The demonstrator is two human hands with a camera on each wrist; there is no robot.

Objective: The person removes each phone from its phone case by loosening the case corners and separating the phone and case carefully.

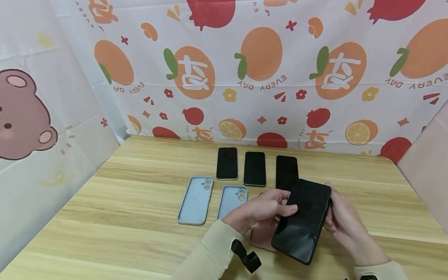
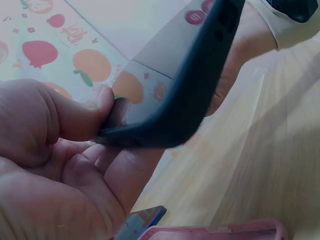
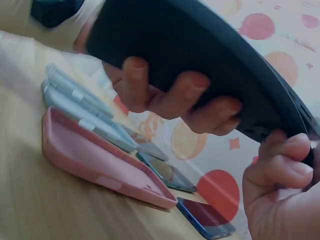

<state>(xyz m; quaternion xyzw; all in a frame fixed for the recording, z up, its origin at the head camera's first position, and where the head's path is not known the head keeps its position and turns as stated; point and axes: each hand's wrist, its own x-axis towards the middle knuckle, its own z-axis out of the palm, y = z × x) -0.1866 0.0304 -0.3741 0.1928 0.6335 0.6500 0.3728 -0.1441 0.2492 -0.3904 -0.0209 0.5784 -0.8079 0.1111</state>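
A phone in a black case (image 1: 302, 221) is held between both hands, tilted above the table with its glossy screen up. My left hand (image 1: 263, 210) grips its left edge, thumb on the screen; several of its fingers (image 3: 192, 87) spread across the case's back in the right wrist view. At the upper right edge, my right hand (image 1: 345, 218) pinches the case near a corner, its fingers curled in the right wrist view. Beneath the phone lies a pink phone case (image 1: 262, 236), partly covered, its hollow side up. Whether the phone is fully seated in the black case cannot be told.
Two light blue cases, a left one (image 1: 195, 201) and a right one (image 1: 230, 200), lie left of the hands. Behind them are three dark phones: left (image 1: 228, 163), middle (image 1: 255, 168), right (image 1: 286, 170). A fruit-print cloth (image 1: 218, 113) hangs at the wooden table's (image 1: 124, 220) back edge.
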